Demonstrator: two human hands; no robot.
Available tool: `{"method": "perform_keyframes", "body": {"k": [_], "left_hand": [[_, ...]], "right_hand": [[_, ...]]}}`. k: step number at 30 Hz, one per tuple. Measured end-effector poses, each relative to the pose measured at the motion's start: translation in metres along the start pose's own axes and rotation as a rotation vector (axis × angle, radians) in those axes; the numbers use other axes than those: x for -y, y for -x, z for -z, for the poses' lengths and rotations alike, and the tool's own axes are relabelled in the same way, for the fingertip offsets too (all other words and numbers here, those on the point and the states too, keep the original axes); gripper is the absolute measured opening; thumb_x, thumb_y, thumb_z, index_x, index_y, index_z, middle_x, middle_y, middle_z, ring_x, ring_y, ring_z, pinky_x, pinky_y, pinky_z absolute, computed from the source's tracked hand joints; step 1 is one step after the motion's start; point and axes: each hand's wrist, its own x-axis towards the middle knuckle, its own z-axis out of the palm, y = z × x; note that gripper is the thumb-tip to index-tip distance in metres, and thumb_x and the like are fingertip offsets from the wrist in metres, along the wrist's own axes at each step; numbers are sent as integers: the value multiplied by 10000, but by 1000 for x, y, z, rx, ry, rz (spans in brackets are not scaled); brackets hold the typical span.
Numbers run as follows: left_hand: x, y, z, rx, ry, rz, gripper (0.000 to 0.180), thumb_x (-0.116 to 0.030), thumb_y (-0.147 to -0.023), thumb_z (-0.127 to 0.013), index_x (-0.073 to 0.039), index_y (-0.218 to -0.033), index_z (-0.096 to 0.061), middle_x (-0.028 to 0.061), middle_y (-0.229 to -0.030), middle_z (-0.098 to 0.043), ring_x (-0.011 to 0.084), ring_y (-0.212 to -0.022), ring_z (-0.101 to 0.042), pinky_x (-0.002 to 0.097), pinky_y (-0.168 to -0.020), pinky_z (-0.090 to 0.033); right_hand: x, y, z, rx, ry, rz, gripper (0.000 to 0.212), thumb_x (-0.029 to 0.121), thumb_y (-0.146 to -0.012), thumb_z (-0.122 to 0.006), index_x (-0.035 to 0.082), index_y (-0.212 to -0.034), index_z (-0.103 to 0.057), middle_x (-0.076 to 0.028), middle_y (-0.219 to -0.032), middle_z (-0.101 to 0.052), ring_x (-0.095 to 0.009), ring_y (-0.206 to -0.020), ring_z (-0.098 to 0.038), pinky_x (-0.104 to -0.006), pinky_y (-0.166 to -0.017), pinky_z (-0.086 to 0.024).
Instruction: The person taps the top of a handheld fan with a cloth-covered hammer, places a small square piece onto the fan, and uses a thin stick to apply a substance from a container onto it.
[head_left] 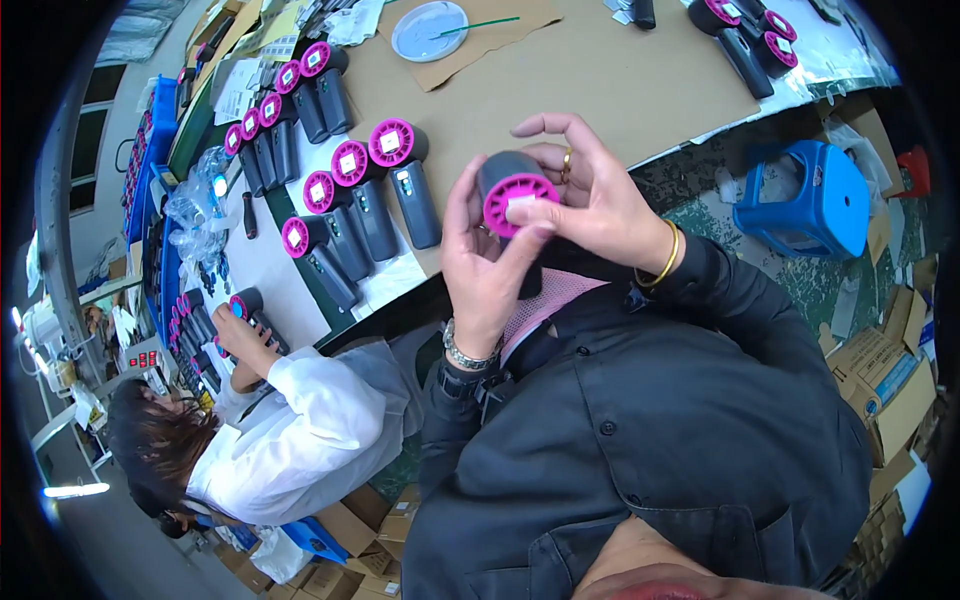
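Note:
Up in front of my chest is a dark grey device shaped like a hair dryer (508, 174), its round magenta grille turned toward me. My left hand (474, 262) wraps its left side and underside, thumb along the lower rim. My right hand (603, 205) holds the other side, with its thumb pressing a small white square sticker (519, 204) at the grille's centre. The right index finger sticks out above the device. Most of the handle is hidden behind my hands. More such devices (411, 205) lie in rows on the table to the left, white squares on their grilles.
A white round lid-like dish (429, 30) with a green stick (480, 27) lies on brown card at the back. More devices (745, 60) lie far right. A blue stool (806, 200) stands right of the table. A co-worker in white (300, 425) handles a device at left.

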Motion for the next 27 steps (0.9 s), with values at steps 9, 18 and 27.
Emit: {"method": "perform_keyframes", "body": {"k": [9, 18, 27], "left_hand": [[35, -26, 13, -263, -742, -240, 982, -46, -892, -847, -17, -1697, -285, 273, -1502, -469, 385, -1340, -568, 474, -1157, -481], [24, -27, 39, -274, -1055, -492, 753, -82, -885, -855, -2, -1562, -535, 226, -1465, -572, 420, -1353, -575, 500, -1127, -480], [24, -26, 62, 45, -1159, -633, 727, -271, -819, -927, -70, -1466, -662, 133, -1464, -663, 356, -1396, -595, 584, -1235, -372]], "right_hand": [[-16, -65, 15, -192, 50, -121, 633, 205, -1042, -779, 7, -1570, -489, -112, -1305, -723, -161, -1189, -704, -338, -1029, -574], [27, -94, 79, -244, 929, 160, 329, 240, -1033, -782, 20, -1278, -759, -68, -1163, -773, -144, -993, -727, -300, -888, -583], [30, -160, 101, -260, 1513, 450, 381, 261, -955, -836, 24, -1242, -754, -158, -1081, -778, -309, -914, -747, -402, -796, -605]]}}
